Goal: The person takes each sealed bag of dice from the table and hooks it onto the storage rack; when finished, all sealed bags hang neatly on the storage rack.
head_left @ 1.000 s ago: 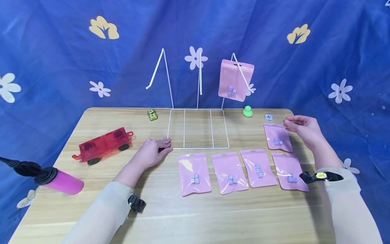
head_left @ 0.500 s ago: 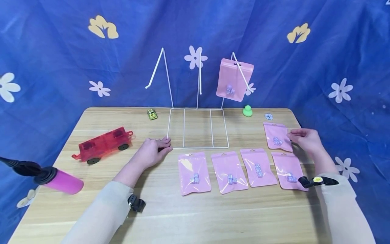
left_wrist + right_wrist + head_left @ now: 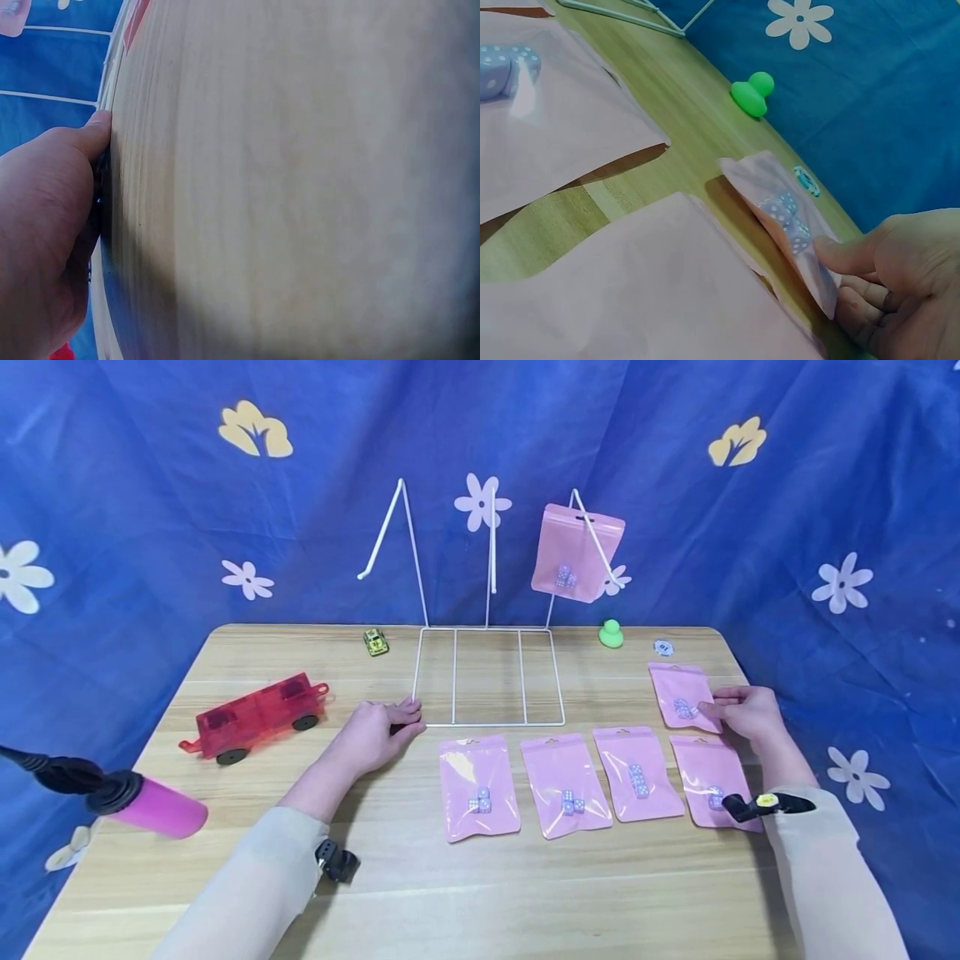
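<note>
Glossy pink plastic dice pouches [image 3: 637,752]: four lie in a near row on the light wood-grain table [image 3: 525,902]. Left hand [image 3: 367,739], thumb and fingers clamped on near-left corner of white wire rack [image 3: 495,724]. Right hand [image 3: 752,712] pinches fifth pouch [image 3: 677,687] by its right edge. Sixth pouch [image 3: 564,545] hangs on right hook.

The left hand [image 3: 375,739] parts thumb and fingers at the tips; well to its right, the right hand [image 3: 750,714] pinches, thumb over curled fingers. Behind the 2 hands, left forearm [image 3: 251,872] and right forearm [image 3: 828,868] slant inward.
</note>
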A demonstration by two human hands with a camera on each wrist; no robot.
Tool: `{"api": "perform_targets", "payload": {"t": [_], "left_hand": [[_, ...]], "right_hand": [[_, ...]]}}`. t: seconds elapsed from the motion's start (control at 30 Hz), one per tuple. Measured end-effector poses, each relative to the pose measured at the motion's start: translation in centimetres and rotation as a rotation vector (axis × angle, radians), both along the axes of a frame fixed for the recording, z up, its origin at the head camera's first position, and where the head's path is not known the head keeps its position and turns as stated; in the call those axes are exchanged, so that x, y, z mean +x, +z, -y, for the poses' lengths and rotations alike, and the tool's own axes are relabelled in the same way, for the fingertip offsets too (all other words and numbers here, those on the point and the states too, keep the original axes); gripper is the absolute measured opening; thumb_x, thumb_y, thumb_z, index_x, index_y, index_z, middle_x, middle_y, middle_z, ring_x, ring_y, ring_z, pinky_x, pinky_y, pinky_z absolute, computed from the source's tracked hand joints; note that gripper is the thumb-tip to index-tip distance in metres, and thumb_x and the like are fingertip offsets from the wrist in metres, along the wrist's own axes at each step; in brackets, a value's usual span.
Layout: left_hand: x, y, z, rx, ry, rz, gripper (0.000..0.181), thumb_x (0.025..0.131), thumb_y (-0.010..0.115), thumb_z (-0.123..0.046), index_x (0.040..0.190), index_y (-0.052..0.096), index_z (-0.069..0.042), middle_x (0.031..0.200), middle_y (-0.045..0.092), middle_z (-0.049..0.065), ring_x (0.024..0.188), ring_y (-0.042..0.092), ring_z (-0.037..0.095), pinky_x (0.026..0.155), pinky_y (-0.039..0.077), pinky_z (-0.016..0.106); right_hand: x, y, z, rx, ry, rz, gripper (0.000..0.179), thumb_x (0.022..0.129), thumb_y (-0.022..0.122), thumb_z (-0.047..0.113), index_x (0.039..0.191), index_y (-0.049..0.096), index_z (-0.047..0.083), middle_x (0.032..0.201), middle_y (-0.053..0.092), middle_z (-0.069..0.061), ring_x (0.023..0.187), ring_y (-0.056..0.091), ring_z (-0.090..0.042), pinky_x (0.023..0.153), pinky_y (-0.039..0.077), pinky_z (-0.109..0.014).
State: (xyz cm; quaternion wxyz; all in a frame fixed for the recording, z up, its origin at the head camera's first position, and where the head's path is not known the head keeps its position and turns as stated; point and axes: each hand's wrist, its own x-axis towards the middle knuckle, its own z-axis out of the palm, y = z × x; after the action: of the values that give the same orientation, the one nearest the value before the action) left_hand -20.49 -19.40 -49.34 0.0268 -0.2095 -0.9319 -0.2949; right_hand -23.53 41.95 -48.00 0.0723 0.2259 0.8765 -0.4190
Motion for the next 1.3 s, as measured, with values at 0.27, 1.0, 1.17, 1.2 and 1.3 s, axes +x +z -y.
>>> {"api": "perform_targets", "payload": {"t": [0.27,1.0,1.17,1.2,1.3], "left_hand": [[0.1,0.1,-0.1,-0.006,0.000,-0.012,0.032,0.099,0.079,-0.023,0.122,0.077,-0.001,0.131,0.070,0.014,0.129,0.063,0.030,0.113,0.047,0.050],[0.1,0.1,0.0,-0.008,0.009,0.008,0.033,0.099,0.079,-0.025,0.122,0.077,-0.002,0.132,0.069,0.013,0.130,0.063,0.028,0.114,0.046,0.048],[0.2,0.0,0.0,-0.012,0.007,0.008,0.032,0.099,0.079,-0.024,0.122,0.078,-0.002,0.132,0.069,0.013,0.130,0.062,0.029,0.115,0.045,0.049],[0.1,0.0,0.0,-0.013,0.006,0.007,0.032,0.099,0.079,-0.024,0.122,0.078,-0.002,0.132,0.069,0.013,0.130,0.062,0.029,0.114,0.046,0.049],[0.1,-0.1,0.1,-0.016,0.008,0.003,0.032,0.099,0.079,-0.024,0.121,0.078,-0.002,0.132,0.069,0.013,0.130,0.062,0.028,0.114,0.046,0.048]], "right_hand": [[-0.2,0.3,0.0,-0.027,-0.001,-0.029,0.057,0.100,0.075,0.019,0.143,0.054,-0.011,0.134,0.057,-0.028,0.112,0.056,-0.035,0.068,0.047,-0.017],[1.1,3.8,1.8,-0.271,0.031,-0.258,0.017,0.100,0.076,0.010,0.110,0.073,-0.003,0.087,0.067,0.010,0.083,0.061,-0.008,0.069,0.055,-0.016],[1.6,4.9,2.5,-0.347,-0.008,-0.326,0.009,0.096,0.079,0.008,0.103,0.080,0.003,0.086,0.070,0.007,0.077,0.065,-0.007,0.067,0.059,-0.017],[1.7,5.2,2.7,-0.366,-0.013,-0.339,0.008,0.096,0.080,0.007,0.103,0.080,0.003,0.087,0.070,0.006,0.077,0.065,-0.007,0.068,0.060,-0.017],[2.1,5.9,3.2,-0.413,-0.014,-0.387,0.006,0.094,0.081,0.005,0.100,0.082,0.006,0.086,0.073,0.006,0.076,0.066,-0.007,0.067,0.060,-0.017]]}}
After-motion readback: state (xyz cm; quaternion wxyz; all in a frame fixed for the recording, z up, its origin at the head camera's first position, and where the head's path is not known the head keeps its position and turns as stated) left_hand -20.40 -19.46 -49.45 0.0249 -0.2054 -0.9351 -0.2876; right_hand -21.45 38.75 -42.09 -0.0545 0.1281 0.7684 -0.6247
